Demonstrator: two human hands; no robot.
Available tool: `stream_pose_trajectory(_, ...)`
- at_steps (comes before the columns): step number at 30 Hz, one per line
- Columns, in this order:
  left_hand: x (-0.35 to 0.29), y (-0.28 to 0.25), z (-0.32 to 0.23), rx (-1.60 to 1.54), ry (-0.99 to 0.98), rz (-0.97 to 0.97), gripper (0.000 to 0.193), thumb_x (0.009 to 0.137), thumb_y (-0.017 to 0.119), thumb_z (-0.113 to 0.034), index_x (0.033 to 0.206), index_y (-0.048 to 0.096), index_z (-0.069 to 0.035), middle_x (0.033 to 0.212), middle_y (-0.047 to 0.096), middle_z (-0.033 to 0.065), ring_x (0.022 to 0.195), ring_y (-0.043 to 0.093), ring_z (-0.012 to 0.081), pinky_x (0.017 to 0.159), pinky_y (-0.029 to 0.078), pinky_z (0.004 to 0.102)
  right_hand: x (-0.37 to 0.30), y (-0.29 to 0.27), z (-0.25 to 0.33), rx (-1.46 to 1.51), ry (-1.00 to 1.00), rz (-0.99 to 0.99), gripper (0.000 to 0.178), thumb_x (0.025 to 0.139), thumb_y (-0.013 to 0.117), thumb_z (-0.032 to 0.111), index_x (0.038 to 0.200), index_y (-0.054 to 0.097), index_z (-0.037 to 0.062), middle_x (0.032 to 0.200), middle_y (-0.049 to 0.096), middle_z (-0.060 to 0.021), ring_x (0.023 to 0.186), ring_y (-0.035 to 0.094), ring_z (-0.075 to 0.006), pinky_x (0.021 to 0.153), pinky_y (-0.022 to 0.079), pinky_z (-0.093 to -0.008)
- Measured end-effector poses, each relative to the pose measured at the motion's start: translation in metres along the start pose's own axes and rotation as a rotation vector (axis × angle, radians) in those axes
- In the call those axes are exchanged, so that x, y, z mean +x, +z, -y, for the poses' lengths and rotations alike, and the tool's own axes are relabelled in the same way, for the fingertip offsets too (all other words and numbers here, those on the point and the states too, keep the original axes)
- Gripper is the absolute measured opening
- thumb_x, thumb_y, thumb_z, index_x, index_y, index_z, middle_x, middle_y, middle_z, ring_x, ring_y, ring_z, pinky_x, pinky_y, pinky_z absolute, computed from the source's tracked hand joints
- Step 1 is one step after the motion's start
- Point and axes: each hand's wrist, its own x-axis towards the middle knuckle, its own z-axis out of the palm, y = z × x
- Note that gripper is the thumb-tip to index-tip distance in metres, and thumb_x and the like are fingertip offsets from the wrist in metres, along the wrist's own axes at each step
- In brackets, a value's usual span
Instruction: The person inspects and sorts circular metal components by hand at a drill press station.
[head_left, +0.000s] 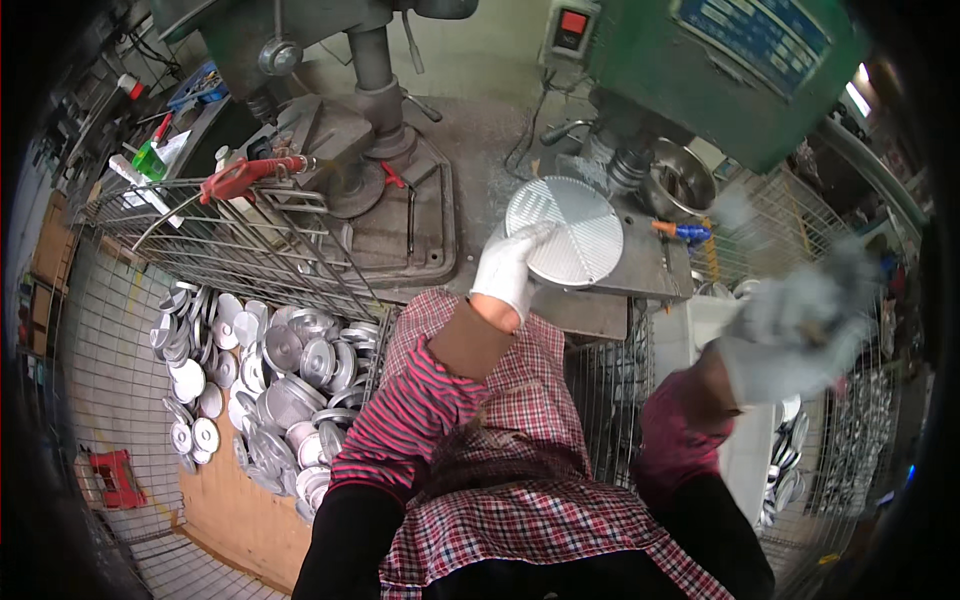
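A round, silvery metal disc (580, 231) with fine ridges in differing directions lies at the worktable's front edge, below the drill press spindle (630, 165). My left hand (508, 264), in a white glove, grips its near left edge; the fingers beneath are hidden. Off to the right, my right hand (800, 335), also gloved, is smeared by motion above a white bin (690, 420) and a wire basket. Blur hides its fingers and anything they may hold.
Silvery round metal parts (290, 380) fill a wire cage on my left. More parts (790, 465) sit at the right. A red air gun (250, 178) hangs on the cage rim. Behind the disc are a metal bowl (695, 205) and a blue-and-orange nozzle (685, 231).
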Motion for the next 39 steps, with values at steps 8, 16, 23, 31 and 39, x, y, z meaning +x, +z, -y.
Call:
stream_pose_trajectory(8, -0.009, 0.007, 0.003, -0.061, -0.054, 0.016, 0.032, 0.085, 0.058, -0.008, 0.114, 0.054, 0.004, 0.111, 0.06, 0.0141, 0.102, 0.059, 0.0243, 0.091, 0.047, 0.0369, -0.043, -0.042, -0.109, -0.428, 0.191, -0.723, 0.029, 0.093, 0.045, 0.028, 0.105, 0.052, 0.0028, 0.082, 0.056, -0.0093, 0.043, 0.04, -0.0099, 0.037, 0.037, -0.0237)
stream_pose_trajectory(16, -0.061, 0.015, 0.038, -0.074, -0.041, 0.418, 0.027, 0.084, 0.063, -0.015, 0.103, 0.063, 0.005, 0.103, 0.065, 0.0132, 0.095, 0.061, 0.0191, 0.086, 0.048, 0.0292, -0.183, -0.066, 0.016, -1.222, 0.758, -0.331, 0.048, 0.092, 0.045, 0.018, 0.136, 0.038, 0.0018, 0.127, 0.049, -0.0186, 0.115, 0.049, -0.0297, 0.097, 0.04, -0.0379)
stream_pose_trajectory(23, -0.066, -0.05, 0.075, 1.046, 0.177, 0.555, 0.047, 0.085, 0.056, -0.045, 0.098, 0.061, -0.001, 0.092, 0.061, 0.0182, 0.083, 0.058, 0.0308, 0.076, 0.045, 0.0399, -0.207, -0.179, 0.165, -2.041, 0.848, -0.043, 0.053, 0.086, 0.053, 0.035, 0.132, 0.048, 0.0075, 0.111, 0.063, -0.0164, 0.083, 0.064, -0.0244, 0.075, 0.05, -0.0342)
stream_pose_trajectory(31, -0.108, -0.191, 0.017, 1.166, 0.172, -0.46, 0.033, 0.082, 0.055, -0.038, 0.096, 0.062, -0.009, 0.089, 0.062, 0.0155, 0.089, 0.06, 0.0327, 0.08, 0.048, 0.0411, -0.286, -0.193, 0.129, -2.331, 1.448, -0.01, 0.039, 0.081, 0.054, 0.036, 0.1, 0.063, 0.0019, 0.094, 0.065, -0.0199, 0.084, 0.063, -0.0334, 0.07, 0.048, -0.0416)
stream_pose_trajectory(39, -0.248, -0.427, -0.104, 2.168, 0.313, -1.027, 0.026, 0.079, 0.053, -0.012, 0.103, 0.061, -0.014, 0.114, 0.054, 0.0126, 0.107, 0.053, 0.0326, 0.084, 0.048, 0.0424, -0.228, -0.245, 0.113, -2.237, 1.242, 0.13, 0.027, 0.081, 0.056, 0.024, 0.095, 0.057, 0.0011, 0.091, 0.064, -0.0181, 0.08, 0.059, -0.0362, 0.076, 0.047, -0.0389)
